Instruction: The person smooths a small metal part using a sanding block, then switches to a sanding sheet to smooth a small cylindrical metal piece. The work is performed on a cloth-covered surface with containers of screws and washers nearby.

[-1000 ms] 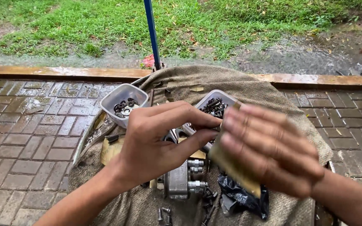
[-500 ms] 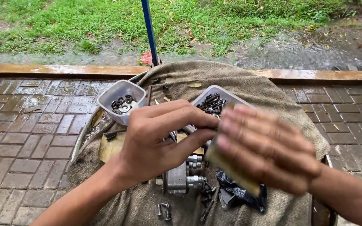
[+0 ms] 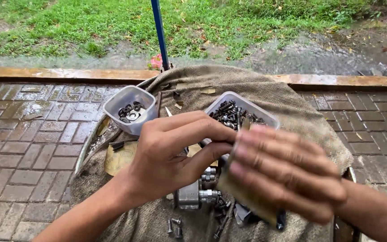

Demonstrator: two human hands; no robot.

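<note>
My left hand [image 3: 175, 157] hovers over a burlap sack [image 3: 265, 96], its thumb and fingers pinched together on a small part that I cannot make out. My right hand [image 3: 287, 175] is blurred and holds a brown sheet of sandpaper [image 3: 247, 195] pressed against the left fingertips. Below the hands a grey metal engine part [image 3: 193, 195] with silver fittings lies on the sack.
Two clear plastic tubs stand on the sack: one with washers [image 3: 130, 110] at the left, one with dark bolts [image 3: 240, 114] behind my hands. Loose bolts [image 3: 174, 226] and a tan paper scrap [image 3: 119, 157] lie nearby. A blue pole [image 3: 160, 33] rises behind; brick paving and grass surround.
The right hand with the sandpaper has shifted slightly against the left fingertips, in a rubbing motion. The left hand stays nearly in place.
</note>
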